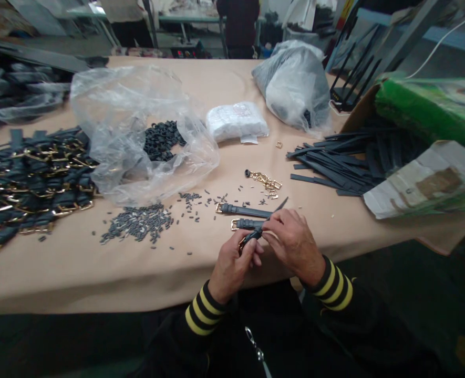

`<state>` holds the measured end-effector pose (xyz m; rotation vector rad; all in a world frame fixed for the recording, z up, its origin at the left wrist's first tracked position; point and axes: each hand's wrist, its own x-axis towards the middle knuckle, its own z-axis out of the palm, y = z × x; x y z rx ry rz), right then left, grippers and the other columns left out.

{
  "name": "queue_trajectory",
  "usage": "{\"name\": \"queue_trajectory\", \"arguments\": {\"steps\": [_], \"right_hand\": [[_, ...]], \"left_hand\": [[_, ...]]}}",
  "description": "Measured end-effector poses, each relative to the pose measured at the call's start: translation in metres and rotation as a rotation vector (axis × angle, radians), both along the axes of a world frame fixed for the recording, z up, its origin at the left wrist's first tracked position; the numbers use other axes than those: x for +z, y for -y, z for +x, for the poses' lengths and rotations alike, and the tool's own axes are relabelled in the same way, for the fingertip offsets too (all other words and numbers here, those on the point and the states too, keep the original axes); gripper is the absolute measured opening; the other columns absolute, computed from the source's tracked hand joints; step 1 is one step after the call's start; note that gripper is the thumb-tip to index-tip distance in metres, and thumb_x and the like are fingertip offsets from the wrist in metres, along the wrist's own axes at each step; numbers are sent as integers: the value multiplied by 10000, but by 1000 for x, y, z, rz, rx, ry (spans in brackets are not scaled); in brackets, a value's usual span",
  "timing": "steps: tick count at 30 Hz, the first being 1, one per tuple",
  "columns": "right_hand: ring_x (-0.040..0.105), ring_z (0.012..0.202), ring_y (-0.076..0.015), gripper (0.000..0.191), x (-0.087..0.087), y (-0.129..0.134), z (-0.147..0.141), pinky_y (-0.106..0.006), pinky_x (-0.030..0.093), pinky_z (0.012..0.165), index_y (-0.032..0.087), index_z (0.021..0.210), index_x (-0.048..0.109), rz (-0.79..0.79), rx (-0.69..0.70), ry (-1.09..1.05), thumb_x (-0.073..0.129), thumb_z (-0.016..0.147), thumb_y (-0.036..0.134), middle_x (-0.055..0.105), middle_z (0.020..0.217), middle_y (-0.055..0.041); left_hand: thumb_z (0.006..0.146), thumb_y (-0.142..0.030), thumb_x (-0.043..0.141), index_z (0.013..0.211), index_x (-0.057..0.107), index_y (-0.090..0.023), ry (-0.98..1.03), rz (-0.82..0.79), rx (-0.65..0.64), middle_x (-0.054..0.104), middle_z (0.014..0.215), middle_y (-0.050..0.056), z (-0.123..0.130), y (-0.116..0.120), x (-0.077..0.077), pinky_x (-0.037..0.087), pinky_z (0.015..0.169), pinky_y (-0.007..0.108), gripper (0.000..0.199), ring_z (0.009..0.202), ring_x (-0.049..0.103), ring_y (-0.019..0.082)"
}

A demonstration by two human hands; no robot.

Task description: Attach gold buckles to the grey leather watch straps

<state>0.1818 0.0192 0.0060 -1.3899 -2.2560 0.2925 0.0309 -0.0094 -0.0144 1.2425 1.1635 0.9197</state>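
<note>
Near the table's front edge, my left hand [232, 260] pinches the buckle end of a dark buckle strap [252, 234], with a bit of gold showing by the fingers. My right hand [295, 242] grips the same strap farther along, thumb and fingertips pressed together. A thin dark pointed end [281, 203] sticks up beyond the right fingers; I cannot tell if it belongs to this strap. Just behind the hands lie two finished-looking straps with gold buckles, the farther strap [244, 210] and the nearer strap [246, 224]. Loose gold buckles [266, 181] form a small pile past them.
Small dark pieces [137, 223] are scattered left of my hands. Behind them an open plastic bag [125, 136] holds black loops [163, 140]. Buckled straps [39, 178] are heaped at left, plain strips [338, 163] spill from a box at right. A white packet [236, 122] and full bag [295, 86] stand behind.
</note>
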Motion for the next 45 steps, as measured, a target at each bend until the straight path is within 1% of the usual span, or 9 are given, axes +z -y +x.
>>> {"name": "queue_trajectory", "arguments": {"steps": [7, 16, 18, 23, 27, 29, 33, 40, 45], "right_hand": [[485, 591, -111, 34, -4, 2, 0, -225, 390, 560, 158, 737, 535, -358, 17, -304, 541, 751, 128, 510, 674, 3], [470, 594, -101, 84, -3, 11, -2, -212, 375, 565, 158, 720, 515, -437, 39, -383, 499, 795, 123, 500, 650, 15], [484, 624, -107, 100, -2, 11, 2, -219, 380, 592, 158, 728, 532, -400, 62, -362, 491, 813, 125, 519, 681, 4], [511, 731, -146, 100, 4, 0, 15, -264, 382, 693, 162, 722, 565, -265, 216, -200, 536, 817, 170, 580, 733, -29], [494, 836, -200, 173, 13, -12, 25, -324, 349, 769, 157, 783, 566, -87, 307, -35, 611, 767, 323, 594, 816, -67], [512, 778, -189, 243, 17, -16, 28, -297, 354, 715, 149, 809, 566, -145, 327, 44, 615, 754, 381, 601, 795, -68], [490, 550, -127, 274, 25, -15, 29, -229, 284, 530, 159, 710, 577, -425, 475, 265, 478, 853, 372, 578, 588, -28], [474, 523, -124, 263, 31, -12, 19, -240, 222, 501, 146, 704, 564, -452, 477, 402, 453, 856, 329, 590, 590, -61], [445, 535, -107, 178, 27, -9, 19, -219, 264, 507, 142, 748, 518, -551, 534, 237, 399, 868, 200, 542, 602, -33]], "left_hand": [[856, -289, 432, 869, 494, -155, -166, 70, 97, 530, 608, -36, 5, 5, -2, 443, 521, 218, 148, 473, 527, 85], [856, -320, 431, 799, 476, -173, -180, 64, 193, 527, 579, -41, 12, 5, -7, 438, 509, 216, 164, 448, 519, 87], [862, -325, 421, 826, 478, -168, -135, 56, 124, 535, 592, -38, 8, 4, -6, 430, 502, 213, 170, 443, 515, 82], [876, -320, 404, 867, 486, -151, -20, 24, -240, 561, 636, -18, -9, 0, 0, 406, 487, 205, 188, 444, 502, 70], [873, -327, 413, 850, 483, -147, 37, -27, -324, 561, 641, -11, -16, 0, 2, 400, 482, 197, 195, 464, 508, 69], [871, -332, 416, 864, 476, -150, 63, -46, -336, 562, 648, -11, -17, 1, 3, 400, 476, 192, 191, 465, 509, 67], [878, -333, 396, 830, 466, -152, 48, -65, -380, 566, 664, -3, -15, 1, 4, 410, 487, 196, 199, 475, 521, 72], [880, -324, 381, 779, 477, -160, -157, 15, -434, 525, 538, -33, -16, -3, 7, 408, 522, 212, 215, 471, 523, 95], [878, -334, 379, 822, 482, -159, -149, -3, -447, 554, 605, -18, -21, -5, 6, 413, 519, 213, 210, 492, 538, 94]]}}
